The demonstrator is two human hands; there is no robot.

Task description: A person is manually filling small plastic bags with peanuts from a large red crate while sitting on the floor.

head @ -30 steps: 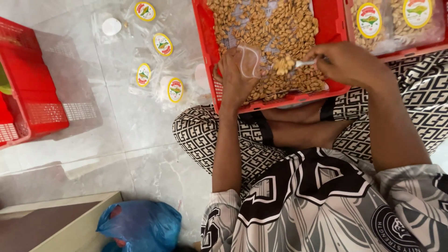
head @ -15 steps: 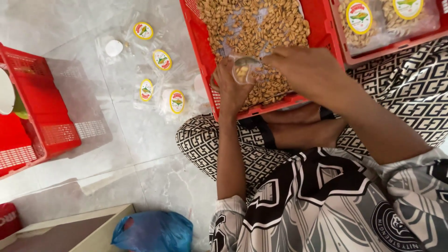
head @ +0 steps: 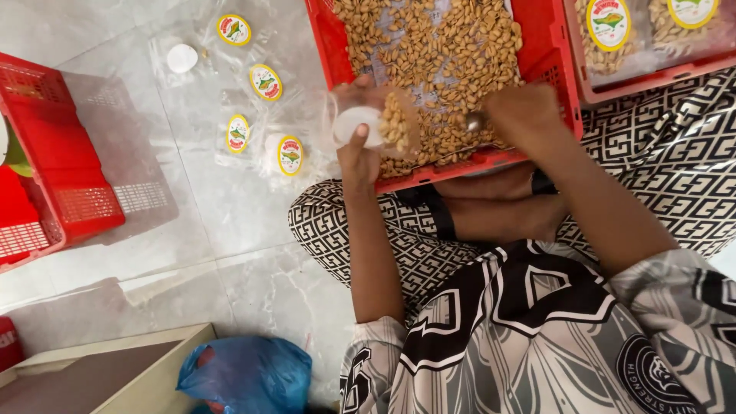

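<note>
My left hand (head: 354, 146) holds a small clear pouch (head: 379, 123) partly filled with peanuts, over the near left corner of a red crate (head: 552, 65) full of loose peanuts (head: 437, 46). My right hand (head: 525, 115) grips a metal spoon (head: 475, 121), its bowl down among the peanuts at the crate's near edge. The two hands are a little apart, the spoon just right of the pouch.
Several empty clear pouches with oval yellow labels (head: 264, 82) lie on the grey tile floor to the left. A second red crate (head: 659, 73) at top right holds filled labelled bags. Another red crate (head: 54, 161) stands far left. A blue plastic bag (head: 245, 376) lies near a beige box (head: 100, 376).
The spoon came out of the pouch and went back down into the loose peanuts. My left hand tilted the pouch, which now holds more peanuts.
</note>
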